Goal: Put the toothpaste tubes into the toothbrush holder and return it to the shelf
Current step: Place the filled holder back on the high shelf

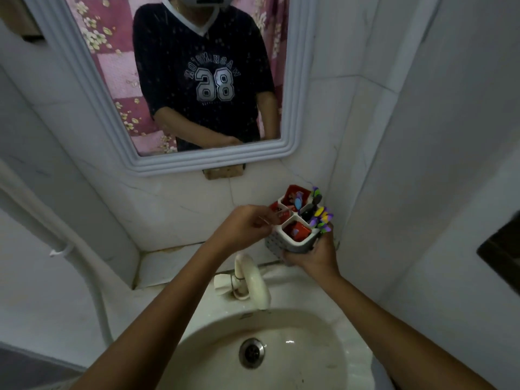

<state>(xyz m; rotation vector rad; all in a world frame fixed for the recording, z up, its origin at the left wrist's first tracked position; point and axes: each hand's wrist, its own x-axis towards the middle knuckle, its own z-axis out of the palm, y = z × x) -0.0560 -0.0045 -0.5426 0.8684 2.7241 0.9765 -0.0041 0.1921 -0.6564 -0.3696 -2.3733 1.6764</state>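
The right hand (315, 256) grips the holder (292, 235) from below, above the sink's (323, 361) far right edge. The left hand (250, 223) pinches a tube (278, 213) into its left compartment. Next: shelve it, kept upright.

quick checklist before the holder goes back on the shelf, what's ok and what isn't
1. Right hand grips the toothbrush holder from below: ok.
2. Holder upright: ok, slightly tilted.
3. Red toothpaste tubes inside the compartments: ok for those visible; the total cannot be told.
4. Left hand clear of the holder: not ok, fingers at its rim.
5. Toothbrushes seated: ok.
6. Shelf free to receive it: cannot tell, no shelf clearly in view.
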